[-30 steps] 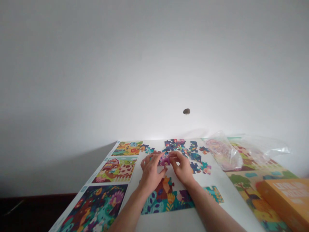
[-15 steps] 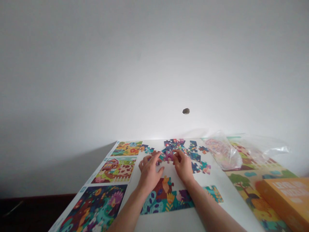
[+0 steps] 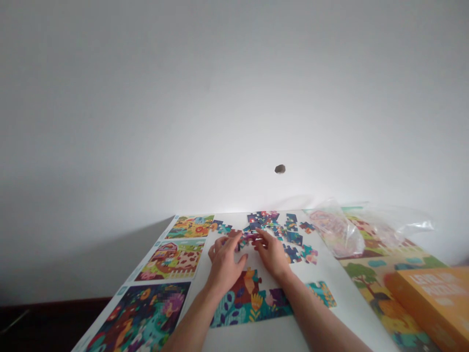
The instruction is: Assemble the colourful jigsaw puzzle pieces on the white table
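Observation:
Close to the middle of the table, my right hand [image 3: 271,255] has its fingers closed on a purple puzzle piece [image 3: 249,236]. My left hand [image 3: 226,261] is just left of it, thumb apart from the bent fingers, with fingertips over a few brown and dark pieces [image 3: 236,233] that they partly hide. Nearer me, between my forearms, lies a joined puzzle section [image 3: 252,298] with teal leaves, a yellow plant and an orange animal. My right forearm covers part of its right side; a teal corner section [image 3: 322,293] shows beyond that arm.
Loose puzzle pieces [image 3: 293,238] are scattered toward the wall. Picture sheets [image 3: 179,259] line the table's left side. On the right are a crumpled clear plastic bag [image 3: 346,234], a picture board [image 3: 366,278] and an orange box [image 3: 436,303]. The wall [image 3: 234,122] borders the far edge.
My right hand has moved slightly left with the purple piece, closer to my left hand. The left hand stays nearly in place. The whole view has shifted a little.

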Motion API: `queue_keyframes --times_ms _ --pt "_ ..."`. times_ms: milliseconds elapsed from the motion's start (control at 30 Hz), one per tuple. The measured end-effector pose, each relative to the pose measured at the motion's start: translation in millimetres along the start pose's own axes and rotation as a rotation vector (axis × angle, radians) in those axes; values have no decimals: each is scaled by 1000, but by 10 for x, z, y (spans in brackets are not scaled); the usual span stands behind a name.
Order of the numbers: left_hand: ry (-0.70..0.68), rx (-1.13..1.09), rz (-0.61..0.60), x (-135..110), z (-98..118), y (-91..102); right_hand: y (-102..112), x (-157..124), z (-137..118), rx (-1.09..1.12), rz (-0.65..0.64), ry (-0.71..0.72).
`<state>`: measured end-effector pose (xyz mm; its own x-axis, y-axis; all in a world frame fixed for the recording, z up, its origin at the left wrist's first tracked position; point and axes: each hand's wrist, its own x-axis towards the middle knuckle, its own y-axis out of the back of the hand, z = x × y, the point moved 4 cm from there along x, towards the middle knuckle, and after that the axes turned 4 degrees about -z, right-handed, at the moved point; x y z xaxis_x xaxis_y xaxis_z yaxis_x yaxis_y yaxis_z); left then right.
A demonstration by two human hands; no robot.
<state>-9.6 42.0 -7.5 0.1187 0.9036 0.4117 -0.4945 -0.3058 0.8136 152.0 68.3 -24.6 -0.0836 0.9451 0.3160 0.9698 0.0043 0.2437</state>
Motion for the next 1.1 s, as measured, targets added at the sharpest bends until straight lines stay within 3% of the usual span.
queue_keyframes --times_ms 300,500,733,1100 --pt "35 28 42 25 30 100 -51 -60 -186 -77 -92 118" --pt "81 39 91 18 7 135 -20 -45 -146 -116 -34 92" --pt "130 31 103 24 -6 159 -42 -50 -117 -146 -60 94" --pt "103 -1 84 33 -4 149 -16 -54 -205 -210 -23 57"
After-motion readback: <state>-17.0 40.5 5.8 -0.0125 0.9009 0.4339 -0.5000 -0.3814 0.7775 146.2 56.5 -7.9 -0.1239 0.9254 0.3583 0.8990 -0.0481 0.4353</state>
